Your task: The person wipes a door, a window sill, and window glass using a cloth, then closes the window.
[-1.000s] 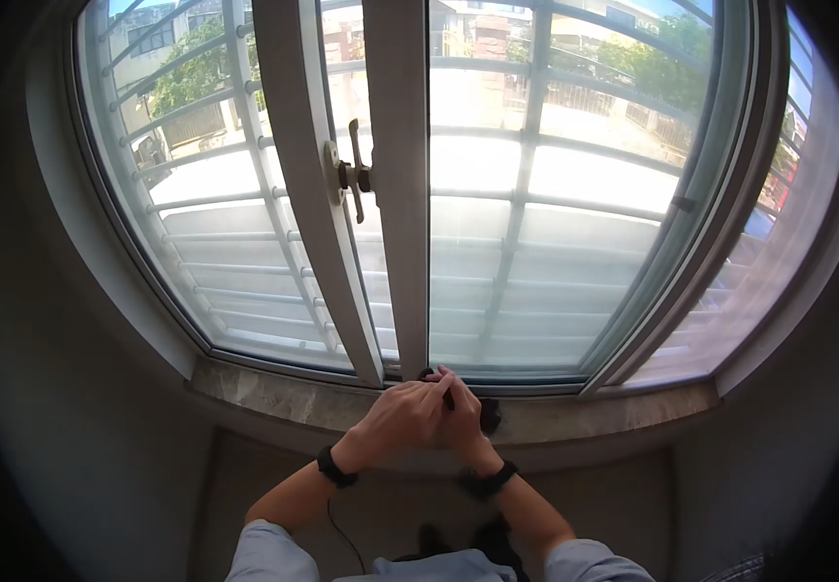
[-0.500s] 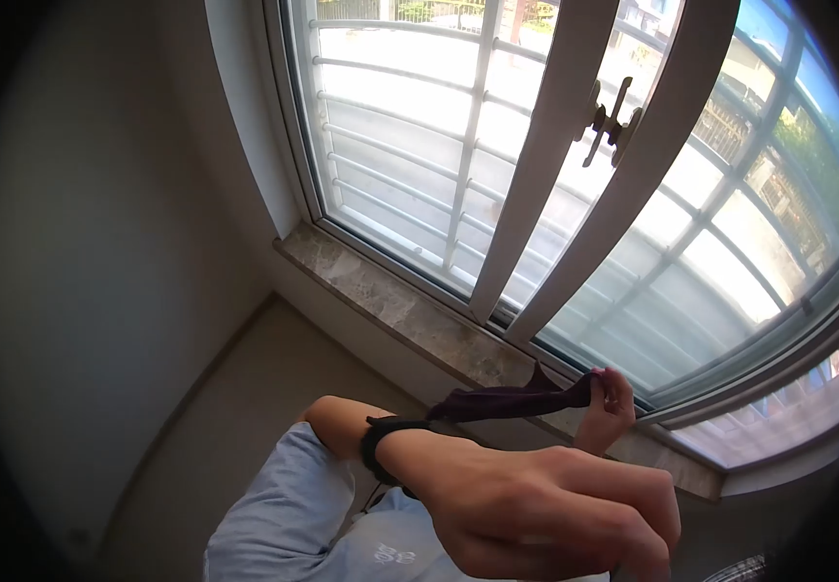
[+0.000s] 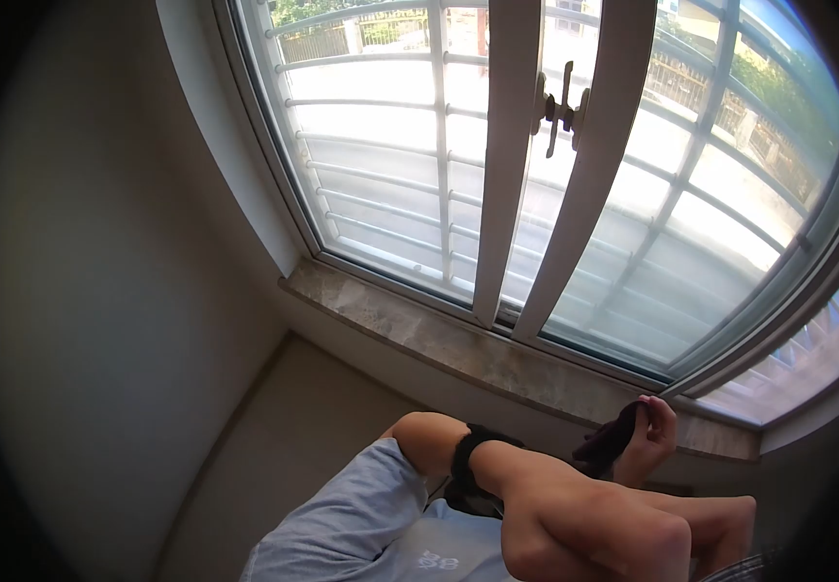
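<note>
My right hand (image 3: 650, 441) is raised near the windowsill, its fingers closed on a dark purple-black cloth (image 3: 613, 441). The cloth hangs bunched to the left of the fingers, and my left forearm covers its lower part. In the foreground, close to the camera, my left hand (image 3: 613, 529) reaches across from the left with its back toward me. The fingers bend down and away at the lower right; their tips are hidden, so what they hold cannot be made out. A black band (image 3: 468, 451) circles the left wrist.
A window with white frames, a latch (image 3: 560, 110) and white bars (image 3: 371, 145) fills the upper view. Below it runs a marbled stone sill (image 3: 419, 325). A plain wall (image 3: 99, 272) stands at left. A ridged shiny edge (image 3: 744, 567) shows at the bottom right.
The view has shifted, and both hands appear lower and further right. The cloth, stretched out leftward before, is now gathered in a shorter bunch by my right hand.
</note>
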Demonstrator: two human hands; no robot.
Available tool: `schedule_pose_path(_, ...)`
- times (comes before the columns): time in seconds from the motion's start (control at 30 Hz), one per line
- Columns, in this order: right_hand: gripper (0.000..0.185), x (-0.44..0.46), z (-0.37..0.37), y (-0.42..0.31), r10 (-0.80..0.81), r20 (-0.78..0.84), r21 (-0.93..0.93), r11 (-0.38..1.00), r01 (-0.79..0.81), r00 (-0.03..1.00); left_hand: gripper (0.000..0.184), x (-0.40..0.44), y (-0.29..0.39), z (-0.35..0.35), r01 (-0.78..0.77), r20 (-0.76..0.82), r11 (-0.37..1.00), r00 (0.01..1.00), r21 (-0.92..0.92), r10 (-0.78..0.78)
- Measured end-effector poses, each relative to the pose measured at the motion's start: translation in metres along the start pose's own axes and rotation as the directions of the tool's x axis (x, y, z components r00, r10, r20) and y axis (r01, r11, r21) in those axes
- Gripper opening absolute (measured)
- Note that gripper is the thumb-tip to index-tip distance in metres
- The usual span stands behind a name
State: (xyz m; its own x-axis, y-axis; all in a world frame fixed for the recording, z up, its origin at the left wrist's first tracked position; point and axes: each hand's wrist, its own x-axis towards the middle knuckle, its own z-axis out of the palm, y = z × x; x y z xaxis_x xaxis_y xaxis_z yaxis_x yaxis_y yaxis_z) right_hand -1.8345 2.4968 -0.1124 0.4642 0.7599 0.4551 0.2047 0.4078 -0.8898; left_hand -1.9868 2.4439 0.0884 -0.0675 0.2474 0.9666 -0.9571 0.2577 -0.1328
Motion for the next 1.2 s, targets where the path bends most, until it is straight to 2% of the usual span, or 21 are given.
schedule_pose_path(0.1, 0.017, -0.002, -0.014, -0.013, -0.039, 0.046, -0.059, 0.997, 0.042, 0.998, 0.029, -0.008, -0.012, -0.008, 0.015, 0.047, 1.0, 0.999, 0.002, -0.015)
schedule_pose_path(0.17, 0.017, -0.001, -0.018, -0.021, -0.047, 0.051, -0.088, 0.995, 0.051, 0.998, 0.03, -0.013, -0.007, -0.009, 0.165, 0.06, 0.985, 0.984, 0.044, -0.167)
schedule_pose_path(0.2, 0.016, 0.0, -0.022, -0.022, -0.087, 0.077, -0.084, 0.992, 0.093, 0.993, 0.03, -0.001, 0.018, -0.009, 0.329, 0.068, 0.943, 0.941, 0.051, -0.332)
schedule_pose_path(0.27, 0.018, -0.004, -0.031, -0.022, -0.117, 0.094, -0.039, 0.992, 0.121, 0.989, 0.029, -0.002, -0.031, 0.0, -0.018, 0.035, 0.996, 0.999, 0.091, 0.015)
schedule_pose_path(0.3, 0.019, -0.003, -0.035, -0.02, -0.133, 0.097, -0.014, 0.991, 0.135, 0.986, 0.029, 0.005, -0.053, 0.005, -0.188, 0.017, 0.974, 0.982, 0.123, 0.187)
schedule_pose_path(0.43, 0.019, 0.0, -0.052, -0.025, -0.197, 0.106, 0.069, 0.979, 0.191, 0.975, 0.021, 0.011, -0.075, 0.017, -0.09, 0.051, 0.905, 0.996, 0.415, 0.075)
schedule_pose_path(0.57, 0.018, 0.004, -0.089, -0.038, -0.23, 0.078, 0.086, 0.971, 0.223, 0.97, 0.01, 0.002, -0.116, 0.044, -0.069, 0.092, 0.669, 0.996, 0.74, 0.002)
schedule_pose_path(0.63, 0.017, 0.007, -0.119, -0.042, -0.256, 0.057, 0.069, 0.965, 0.252, 0.965, 0.009, 0.006, -0.139, 0.048, -0.117, 0.185, 0.595, 0.981, 0.795, -0.053)
schedule_pose_path(0.77, 0.017, 0.007, -0.183, -0.055, -0.261, -0.004, 0.013, 0.965, 0.261, 0.965, 0.015, 0.005, -0.197, 0.053, -0.142, 0.3, 0.588, 0.937, 0.796, -0.18)
schedule_pose_path(0.83, 0.017, 0.005, -0.215, -0.057, -0.271, -0.057, -0.007, 0.963, 0.271, 0.961, 0.016, 0.006, -0.209, 0.058, -0.026, 0.315, 0.597, 0.867, 0.802, -0.386)
schedule_pose_path(0.9, 0.018, 0.004, -0.251, -0.058, -0.287, -0.123, -0.053, 0.958, 0.282, 0.95, 0.016, -0.012, -0.218, 0.057, 0.15, 0.24, 0.482, 0.718, 0.863, -0.653)
schedule_pose_path(0.93, 0.016, 0.003, -0.266, -0.062, -0.277, -0.161, -0.088, 0.96, 0.266, 0.947, 0.016, -0.024, -0.226, 0.048, 0.102, 0.277, 0.448, 0.658, 0.888, -0.7)
schedule_pose_path(0.97, 0.015, 0.002, -0.282, -0.063, -0.211, -0.202, -0.08, 0.977, 0.199, 0.956, 0.014, -0.043, -0.234, 0.039, 0.074, 0.215, 0.335, 0.635, 0.939, -0.742)
schedule_pose_path(1.0, 0.016, 0.001, -0.298, -0.063, -0.14, -0.24, -0.067, 0.99, 0.128, 0.961, 0.013, -0.065, -0.239, 0.029, 0.125, 0.072, 0.166, 0.546, 0.978, -0.834)
schedule_pose_path(1.03, 0.016, 0.0, -0.311, -0.064, -0.067, -0.277, -0.049, 0.997, 0.055, 0.959, 0.017, -0.085, -0.243, 0.016, 0.094, -0.013, 0.039, 0.499, 0.995, -0.867)
schedule_pose_path(1.07, 0.017, 0.0, -0.322, -0.077, -0.045, -0.28, -0.066, 0.997, 0.028, 0.959, 0.019, -0.107, -0.246, 0.006, 0.096, -0.171, -0.143, 0.416, 0.985, -0.893)
schedule_pose_path(1.1, 0.017, -0.004, -0.337, -0.075, -0.025, -0.233, -0.057, 0.998, 0.012, 0.972, 0.017, -0.128, -0.252, -0.004, 0.095, -0.286, -0.27, 0.346, 0.958, -0.894)
schedule_pose_path(1.13, 0.017, -0.006, -0.349, -0.072, -0.007, -0.185, -0.046, 0.999, -0.001, 0.983, 0.021, -0.157, -0.256, -0.014, 0.141, -0.367, -0.34, 0.266, 0.93, -0.892)
schedule_pose_path(1.2, 0.019, -0.011, -0.368, -0.072, 0.033, -0.1, -0.028, 0.999, -0.036, 0.994, 0.028, -0.201, -0.271, -0.019, 0.288, -0.431, -0.347, 0.317, 0.893, -0.845)
